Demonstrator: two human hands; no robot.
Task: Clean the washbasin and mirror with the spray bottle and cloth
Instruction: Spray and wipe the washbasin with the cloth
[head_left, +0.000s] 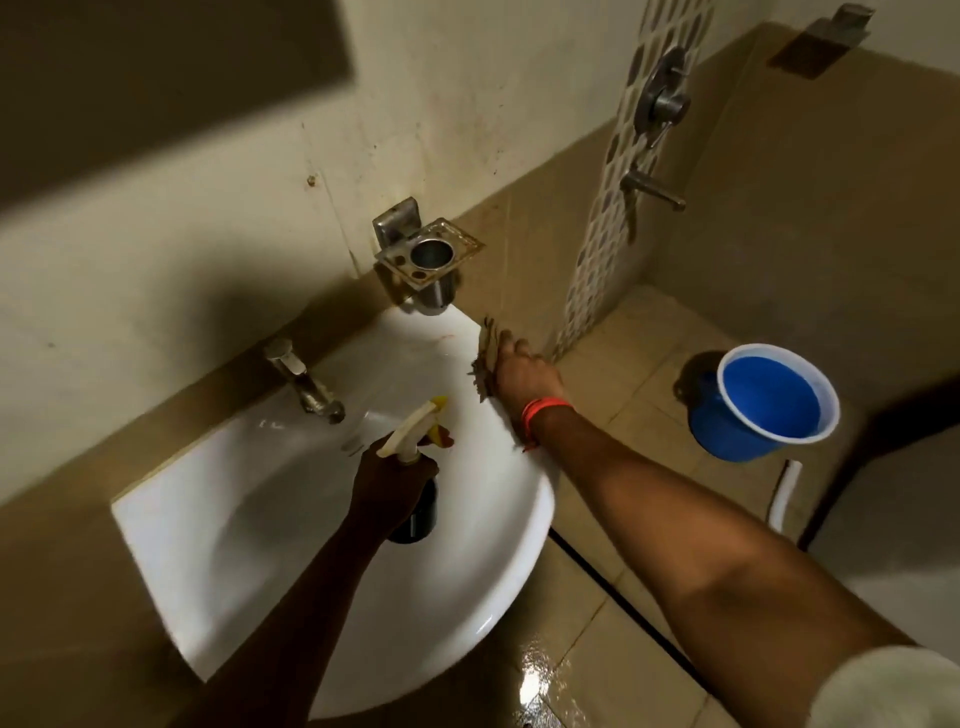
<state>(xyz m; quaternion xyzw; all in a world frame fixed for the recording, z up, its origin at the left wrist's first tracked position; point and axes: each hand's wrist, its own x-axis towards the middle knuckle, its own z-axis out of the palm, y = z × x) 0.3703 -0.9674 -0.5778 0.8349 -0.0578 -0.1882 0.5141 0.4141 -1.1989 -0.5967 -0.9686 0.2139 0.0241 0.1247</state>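
The step in hand appears to be wiping the washbasin (291, 519) rim; the right hand (522, 371) is closed around a crumpled brown cloth (484, 358) and presses it on the basin's outer edge at about two o'clock, just below the steel tumbler holder (428, 254); the left hand (387, 491) is wrapped tight round the neck of the spray bottle (415, 441), held over the bowl's centre, nozzle pointing toward one o'clock. The next move likely calls for drawing the cloth along the curved rim toward five o'clock; the mirror is not clearly in view. The basin is glossy white ceramic, rounded at the front; the tap (304, 379) at eleven o'clock is dull, spotted metal; a blue plastic bucket (763, 408) stands on the tiled floor at three o'clock.
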